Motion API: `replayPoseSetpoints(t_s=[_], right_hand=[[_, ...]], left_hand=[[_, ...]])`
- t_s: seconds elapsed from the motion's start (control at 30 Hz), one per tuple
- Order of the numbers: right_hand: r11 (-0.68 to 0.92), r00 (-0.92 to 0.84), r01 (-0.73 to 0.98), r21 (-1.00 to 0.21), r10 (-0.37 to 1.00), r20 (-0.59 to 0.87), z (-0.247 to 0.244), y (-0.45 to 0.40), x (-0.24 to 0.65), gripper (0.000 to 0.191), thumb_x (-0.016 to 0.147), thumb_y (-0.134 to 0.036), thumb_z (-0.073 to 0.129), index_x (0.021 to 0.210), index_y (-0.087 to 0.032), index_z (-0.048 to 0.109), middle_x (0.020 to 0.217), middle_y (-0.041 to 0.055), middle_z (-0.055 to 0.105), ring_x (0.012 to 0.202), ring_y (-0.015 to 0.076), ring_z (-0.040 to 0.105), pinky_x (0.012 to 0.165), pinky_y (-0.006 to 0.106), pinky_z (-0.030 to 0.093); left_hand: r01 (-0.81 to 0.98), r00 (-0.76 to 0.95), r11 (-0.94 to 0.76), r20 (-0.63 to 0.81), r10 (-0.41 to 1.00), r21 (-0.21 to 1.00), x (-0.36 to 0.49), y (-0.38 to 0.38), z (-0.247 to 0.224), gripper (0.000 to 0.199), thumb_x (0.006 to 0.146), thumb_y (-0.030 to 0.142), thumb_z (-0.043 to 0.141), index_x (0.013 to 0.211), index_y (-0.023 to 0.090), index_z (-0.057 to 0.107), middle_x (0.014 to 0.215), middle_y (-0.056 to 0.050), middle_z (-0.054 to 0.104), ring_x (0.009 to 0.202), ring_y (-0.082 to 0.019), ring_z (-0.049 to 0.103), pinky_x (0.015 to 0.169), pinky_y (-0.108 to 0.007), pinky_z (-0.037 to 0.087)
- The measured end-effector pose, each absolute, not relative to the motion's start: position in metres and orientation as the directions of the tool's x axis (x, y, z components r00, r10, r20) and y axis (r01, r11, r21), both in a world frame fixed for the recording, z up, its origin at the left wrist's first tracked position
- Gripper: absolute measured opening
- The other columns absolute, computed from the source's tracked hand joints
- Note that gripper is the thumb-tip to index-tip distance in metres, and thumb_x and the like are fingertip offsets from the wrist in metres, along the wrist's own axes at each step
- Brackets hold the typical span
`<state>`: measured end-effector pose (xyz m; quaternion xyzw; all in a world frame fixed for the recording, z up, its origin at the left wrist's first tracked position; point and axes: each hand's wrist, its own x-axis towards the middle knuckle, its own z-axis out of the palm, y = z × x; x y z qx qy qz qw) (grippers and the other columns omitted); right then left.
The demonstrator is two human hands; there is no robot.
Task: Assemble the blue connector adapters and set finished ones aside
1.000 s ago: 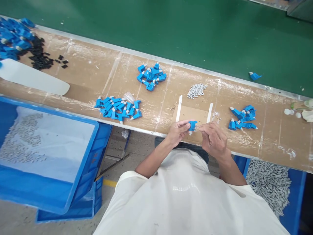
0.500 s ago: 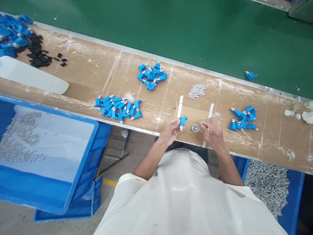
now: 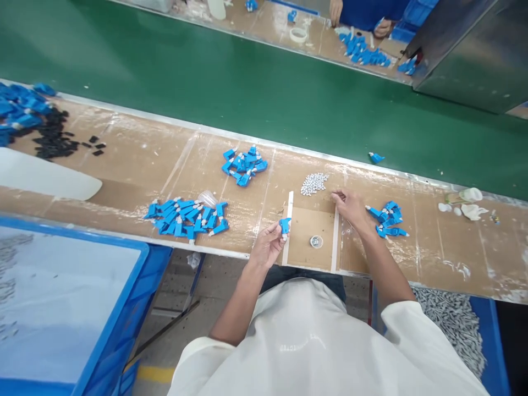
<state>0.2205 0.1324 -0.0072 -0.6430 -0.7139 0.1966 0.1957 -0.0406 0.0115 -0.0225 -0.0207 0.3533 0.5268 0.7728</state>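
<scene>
Left grip (image 3: 267,246): I am pinching one small blue plastic piece with a pale tip (image 3: 284,225) between thumb and fingers; the piece is protruding past my fingertips, its pale tip pointing toward my body.

Right grip (image 3: 350,208): I am holding it just beside a loose pile of small pale-grey pellets (image 3: 314,184), thumb and fingers bending close together; whether they are pinching anything, I cannot tell.

Brown, film-covered tabletop (image 3: 243,214): carrying all of these. A small round clear cup (image 3: 316,241) is standing between two white strips, right of the held piece and apart from it. A cluster of similar blue pieces (image 3: 390,220) is lying beside my right forearm.
</scene>
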Motion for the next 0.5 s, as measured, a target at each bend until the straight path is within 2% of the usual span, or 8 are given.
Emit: replayPoseSetpoints(t_s=[0.1,0.23,0.33,0.5], right_hand=[[0.145,-0.165,0.866,-0.478,0.986,-0.001,-0.016,0.156,0.212,0.024,0.095,-0.025,0.056,0.103,-0.018,0.077,0.102,0.0105,0.08,0.091,0.0243,0.071,0.085,0.038,0.055],[0.233,-0.246,0.9,-0.368,0.969,0.012,-0.023,0.17,0.207,0.023,0.093,-0.02,0.057,0.106,-0.016,0.075,0.105,0.0117,0.078,0.091,0.0237,0.069,0.085,0.037,0.054],[0.251,-0.269,0.913,-0.321,0.963,-0.011,-0.024,0.177,0.206,0.017,0.09,-0.018,0.06,0.097,-0.017,0.075,0.103,0.0131,0.076,0.093,0.0264,0.068,0.084,0.038,0.053],[0.263,-0.291,0.922,-0.286,0.955,-0.058,-0.024,0.189,0.202,0.013,0.084,-0.012,0.062,0.077,-0.019,0.069,0.09,0.0152,0.073,0.084,0.0285,0.066,0.077,0.039,0.05]], left_hand=[[-0.846,0.198,0.437,-0.582,0.789,0.305,-0.037,0.015,-0.024,0.019,0.068,0.01,0.088,0.073,0.012,0.07,0.068,-0.002,0.07,0.058,-0.008,0.064,0.051,-0.012,0.052],[-0.845,0.218,0.451,-0.585,0.781,0.287,-0.037,0.019,-0.023,0.017,0.07,0.009,0.087,0.075,0.011,0.071,0.068,-0.003,0.07,0.058,-0.007,0.064,0.051,-0.011,0.052],[-0.838,0.231,0.466,-0.591,0.773,0.283,-0.038,0.022,-0.022,0.017,0.071,0.009,0.086,0.081,0.011,0.072,0.069,-0.003,0.071,0.059,-0.008,0.066,0.052,-0.011,0.053],[-0.828,0.249,0.482,-0.581,0.775,0.288,-0.038,0.028,-0.015,0.019,0.072,0.01,0.086,0.086,0.011,0.074,0.071,-0.002,0.071,0.059,-0.008,0.066,0.052,-0.012,0.053]])
